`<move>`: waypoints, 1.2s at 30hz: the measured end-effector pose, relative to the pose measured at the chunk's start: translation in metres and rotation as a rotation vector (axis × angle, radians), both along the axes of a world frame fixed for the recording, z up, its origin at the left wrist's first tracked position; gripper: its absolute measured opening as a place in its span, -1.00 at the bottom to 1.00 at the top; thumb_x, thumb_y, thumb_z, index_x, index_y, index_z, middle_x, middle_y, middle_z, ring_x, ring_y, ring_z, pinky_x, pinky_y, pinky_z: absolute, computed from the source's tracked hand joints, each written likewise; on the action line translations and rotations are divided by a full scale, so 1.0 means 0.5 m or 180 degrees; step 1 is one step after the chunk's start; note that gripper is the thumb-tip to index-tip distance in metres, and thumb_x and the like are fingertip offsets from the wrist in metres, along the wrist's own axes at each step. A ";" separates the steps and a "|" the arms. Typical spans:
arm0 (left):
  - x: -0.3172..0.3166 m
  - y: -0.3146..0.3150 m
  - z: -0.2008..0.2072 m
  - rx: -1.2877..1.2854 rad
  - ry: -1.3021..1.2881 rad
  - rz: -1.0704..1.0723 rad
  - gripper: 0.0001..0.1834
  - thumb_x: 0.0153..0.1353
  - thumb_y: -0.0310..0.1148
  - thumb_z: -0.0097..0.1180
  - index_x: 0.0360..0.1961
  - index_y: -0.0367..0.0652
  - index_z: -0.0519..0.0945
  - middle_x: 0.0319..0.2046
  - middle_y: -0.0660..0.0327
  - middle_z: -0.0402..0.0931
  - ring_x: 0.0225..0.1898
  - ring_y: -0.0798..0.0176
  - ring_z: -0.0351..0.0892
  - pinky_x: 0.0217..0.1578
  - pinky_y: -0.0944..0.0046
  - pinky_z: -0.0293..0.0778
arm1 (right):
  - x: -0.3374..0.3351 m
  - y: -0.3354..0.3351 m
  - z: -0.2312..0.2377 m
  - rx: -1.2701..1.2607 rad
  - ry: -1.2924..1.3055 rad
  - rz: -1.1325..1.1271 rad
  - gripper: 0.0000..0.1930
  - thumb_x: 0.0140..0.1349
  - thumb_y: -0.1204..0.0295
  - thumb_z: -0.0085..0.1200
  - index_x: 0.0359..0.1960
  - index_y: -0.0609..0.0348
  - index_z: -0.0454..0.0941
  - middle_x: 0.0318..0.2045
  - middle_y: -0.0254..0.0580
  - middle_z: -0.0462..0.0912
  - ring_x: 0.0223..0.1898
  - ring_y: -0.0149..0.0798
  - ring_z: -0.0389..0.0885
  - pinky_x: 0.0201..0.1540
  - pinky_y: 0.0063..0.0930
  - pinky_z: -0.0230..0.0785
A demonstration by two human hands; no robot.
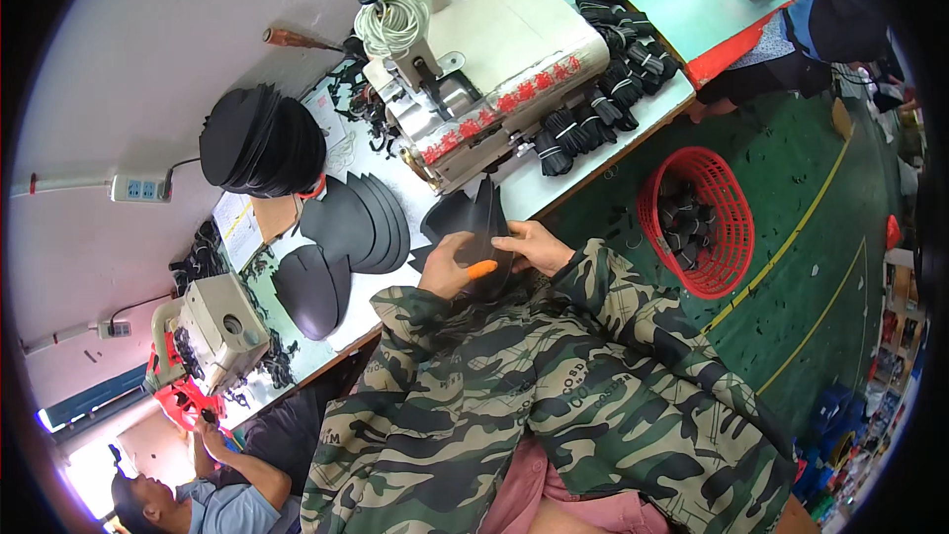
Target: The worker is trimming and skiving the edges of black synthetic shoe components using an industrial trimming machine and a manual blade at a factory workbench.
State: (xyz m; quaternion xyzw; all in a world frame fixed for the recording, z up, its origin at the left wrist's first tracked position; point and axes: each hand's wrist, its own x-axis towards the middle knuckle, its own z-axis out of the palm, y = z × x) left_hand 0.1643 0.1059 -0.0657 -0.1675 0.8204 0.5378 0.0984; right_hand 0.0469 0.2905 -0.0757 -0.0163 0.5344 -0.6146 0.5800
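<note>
Both of my hands are at a black curved sheet piece (482, 222) in front of the sewing machine (514, 25), close to the table's edge. My left hand (447, 267), with an orange cover on one finger, grips the piece's near left side. On its right edge, the fingers of my right hand (537, 245) are closed in a pinch. Left of my hands, a fanned pile of similar black pieces (361, 222) lies on the white tabletop (381, 287). Closer to me is a smaller black stack (311, 292), and a tall black stack (259, 143) stands by the wall.
Bundles of black strips (593, 124) line the table right of the machine. On the green floor stands a red basket (697, 222) holding black bundles. A screwdriver (292, 38) with a wooden handle lies behind. Co-workers sit at machines lower left (237, 475) and upper right (830, 15).
</note>
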 end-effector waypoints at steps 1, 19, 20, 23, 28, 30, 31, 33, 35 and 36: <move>-0.002 -0.008 -0.012 -0.0022 0.0028 -0.0064 -0.33 -0.02 -0.14 0.41 0.05 -0.33 0.52 0.01 0.01 0.49 0.01 0.08 0.56 -0.03 0.22 0.51 | -0.005 0.002 -0.008 0.0006 0.0016 -0.0014 -0.67 0.23 0.24 0.19 -0.11 0.20 0.50 -0.40 -0.32 0.59 -0.44 -0.48 0.56 -0.46 -0.57 0.48; 0.006 0.036 -0.034 -0.0662 0.0994 -0.0101 -0.73 0.21 -0.37 0.19 -0.13 -0.32 0.58 -0.31 -0.05 0.58 -0.24 0.01 0.58 -0.16 0.12 0.43 | 0.007 -0.030 -0.028 0.0881 0.1862 0.0374 -0.52 0.00 0.16 0.27 -0.23 0.39 0.60 -0.36 0.07 0.66 -0.40 -0.05 0.67 -0.38 -0.20 0.55; 0.017 0.032 -0.034 -0.0745 0.0822 -0.0043 -0.74 0.23 -0.35 0.19 -0.13 -0.30 0.59 -0.30 -0.03 0.60 -0.25 0.04 0.58 -0.18 0.14 0.45 | 0.013 -0.035 -0.042 0.0847 0.1867 0.0381 -0.52 0.00 0.16 0.27 -0.23 0.39 0.60 -0.36 0.07 0.66 -0.40 -0.05 0.67 -0.38 -0.20 0.55; 0.029 0.000 -0.066 -0.0214 0.0424 0.0080 -0.68 0.32 -0.29 0.05 -0.08 -0.35 0.57 -0.21 -0.03 0.61 -0.18 0.09 0.60 -0.17 0.14 0.48 | 0.019 -0.015 -0.035 0.0379 0.0069 -0.0059 -0.49 0.19 0.04 0.15 -0.13 0.34 0.54 -0.53 -0.09 0.58 -0.58 -0.16 0.61 -0.55 -0.30 0.49; 0.049 -0.023 -0.230 -0.1035 0.1306 -0.0012 -0.55 0.35 -0.27 -0.13 0.14 -0.37 0.46 0.04 -0.17 0.49 0.05 -0.18 0.49 0.08 0.08 0.40 | -0.008 -0.024 -0.083 0.0920 0.1896 0.0660 -0.38 0.08 -0.05 0.16 -0.36 0.49 0.61 -0.56 0.16 0.60 -0.49 -0.11 0.63 -0.41 -0.26 0.46; 0.031 -0.015 -0.171 -0.0881 0.0879 0.0924 -0.68 0.29 -0.33 -0.11 -0.09 -0.35 0.54 -0.35 -0.09 0.55 -0.34 -0.10 0.49 -0.26 0.09 0.39 | -0.007 -0.032 -0.127 0.1122 0.1941 0.0150 -0.59 0.03 0.21 0.21 -0.36 0.45 0.65 -0.48 0.09 0.67 -0.43 -0.13 0.69 -0.38 -0.27 0.51; 0.005 -0.023 -0.043 -0.0160 0.0323 0.1286 -0.78 0.25 -0.41 -0.11 -0.28 -0.32 0.54 -0.48 0.07 0.49 -0.45 0.09 0.43 -0.37 0.12 0.35 | -0.012 -0.010 -0.109 0.0571 0.0953 -0.0425 -0.67 0.04 0.35 0.20 -0.27 0.44 0.63 -0.43 -0.02 0.67 -0.38 -0.19 0.66 -0.30 -0.30 0.48; 0.009 -0.093 0.127 -0.0495 0.0517 0.1682 -0.86 0.29 -0.45 -0.03 -0.30 -0.28 0.55 -0.56 0.21 0.46 -0.50 0.33 0.34 -0.47 0.27 0.32 | -0.023 0.014 -0.095 0.0481 0.0562 -0.0652 -0.68 0.06 0.44 0.18 -0.20 0.45 0.60 -0.36 -0.10 0.67 -0.31 -0.26 0.63 -0.20 -0.41 0.46; 0.056 -0.173 0.236 -0.2097 0.1048 0.1837 -0.80 0.38 -0.42 -0.02 -0.13 -0.33 0.57 -0.51 0.14 0.55 -0.49 0.35 0.50 -0.42 0.29 0.46 | -0.012 0.010 -0.111 0.0296 0.0240 -0.0598 -0.71 0.12 0.47 0.15 -0.18 0.46 0.60 -0.30 -0.12 0.68 -0.29 -0.28 0.64 -0.16 -0.42 0.46; 0.046 -0.178 0.280 -0.2049 0.1233 0.1914 -0.76 0.39 -0.39 0.00 -0.06 -0.33 0.56 -0.38 0.05 0.65 -0.41 0.34 0.59 -0.33 0.29 0.50 | -0.012 0.016 -0.117 0.0218 0.0176 -0.0663 -0.72 0.14 0.48 0.14 -0.17 0.46 0.60 -0.29 -0.12 0.68 -0.28 -0.29 0.64 -0.15 -0.42 0.47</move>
